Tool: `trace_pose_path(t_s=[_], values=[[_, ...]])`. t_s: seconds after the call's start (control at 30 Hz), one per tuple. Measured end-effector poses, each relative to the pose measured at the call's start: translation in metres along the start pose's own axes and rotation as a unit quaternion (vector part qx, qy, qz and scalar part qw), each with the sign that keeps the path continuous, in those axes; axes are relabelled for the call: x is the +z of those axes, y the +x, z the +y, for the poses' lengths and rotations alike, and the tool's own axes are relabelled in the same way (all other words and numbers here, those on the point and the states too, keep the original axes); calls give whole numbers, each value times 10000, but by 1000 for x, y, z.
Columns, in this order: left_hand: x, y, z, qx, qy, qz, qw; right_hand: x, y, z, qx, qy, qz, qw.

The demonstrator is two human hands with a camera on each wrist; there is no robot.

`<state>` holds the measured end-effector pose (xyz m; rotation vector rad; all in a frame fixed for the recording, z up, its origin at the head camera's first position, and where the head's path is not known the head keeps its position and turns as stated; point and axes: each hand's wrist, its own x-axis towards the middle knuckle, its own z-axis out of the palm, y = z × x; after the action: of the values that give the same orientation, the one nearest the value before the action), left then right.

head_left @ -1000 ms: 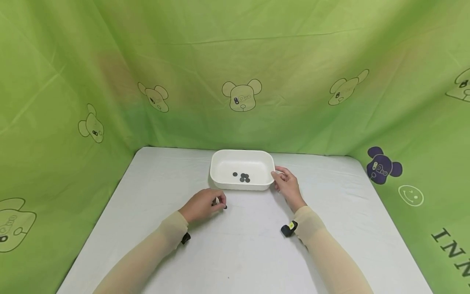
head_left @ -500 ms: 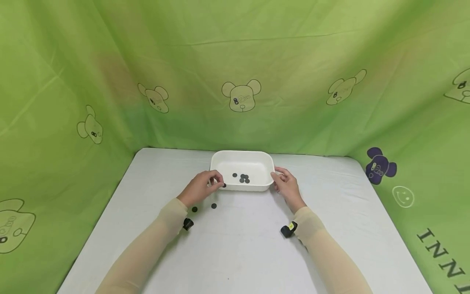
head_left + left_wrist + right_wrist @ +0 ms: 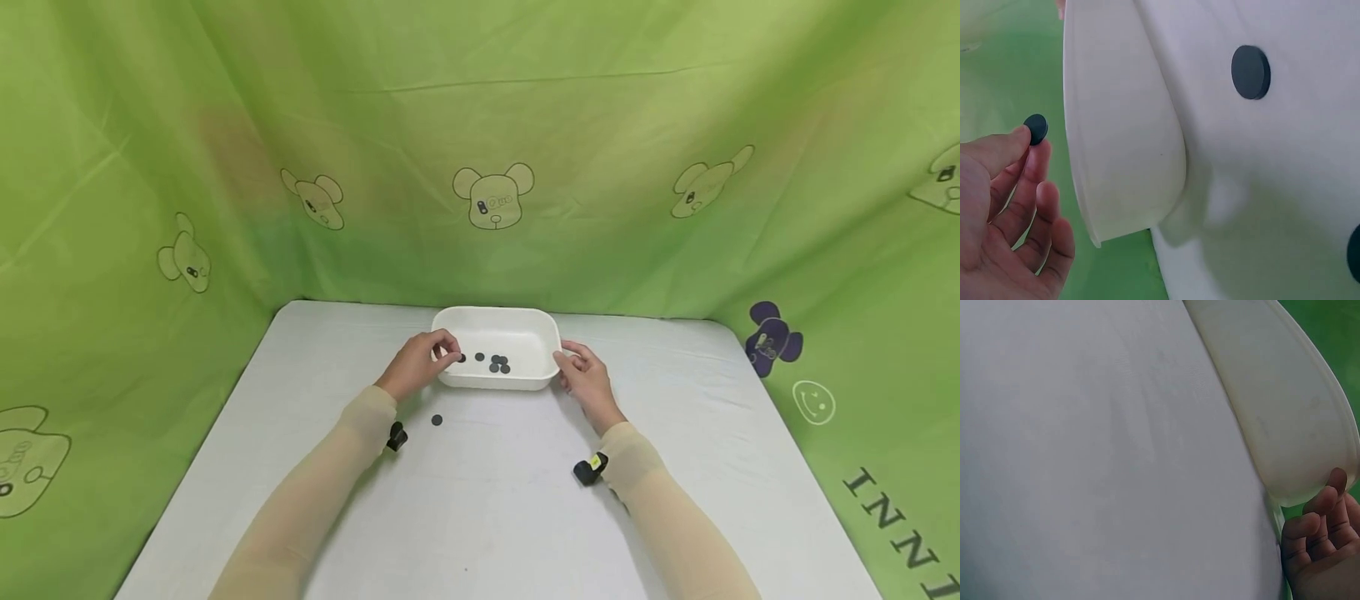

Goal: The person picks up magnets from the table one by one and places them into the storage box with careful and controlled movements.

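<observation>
My left hand (image 3: 420, 364) pinches a small round black disc (image 3: 1036, 129) between thumb and fingertips, above the left part of a white rectangular plastic bin (image 3: 517, 384). Several similar black discs (image 3: 496, 367) lie on the bin's floor, most in a cluster and one apart to the left. At the bin's right end my right hand (image 3: 588, 382) grips the rim, thumb over the edge. In the right wrist view, its curled fingers (image 3: 1321, 500) sit against the outer wall.
One loose disc (image 3: 437, 420) lies on the white tabletop (image 3: 487, 492) before the bin. Another disc (image 3: 1355, 253) shows at the edge of the left wrist view, hidden in the head view. Green printed curtains (image 3: 600, 250) surround the table.
My left hand has lifted a disc from the table and carried it up and over the bin's left rim. The right hand has stayed on the bin's right rim.
</observation>
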<state>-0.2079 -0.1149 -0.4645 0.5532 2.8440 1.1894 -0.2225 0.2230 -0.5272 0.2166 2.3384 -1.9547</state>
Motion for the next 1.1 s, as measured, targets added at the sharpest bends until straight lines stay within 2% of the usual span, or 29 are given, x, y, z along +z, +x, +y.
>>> trace_pose_path(t_s=[0.23,0.47,0.7,0.9,1.1], values=[[0,12,-1,-9,206,67,9998,-1,1,-1,-15,23,-9,10000],[9,24,-1,36,636,-12,9980,-4,1,1,13,48,3,10000],[19,34,2,360,1375,-97,9898,-6,2,1,13,41,-5,10000],[25,36,2,532,1700,-177,9838,-6,1,2,66,-71,-20,10000],[25,39,3,472,1804,-346,9819,-8,1,2,56,-53,-32,10000]])
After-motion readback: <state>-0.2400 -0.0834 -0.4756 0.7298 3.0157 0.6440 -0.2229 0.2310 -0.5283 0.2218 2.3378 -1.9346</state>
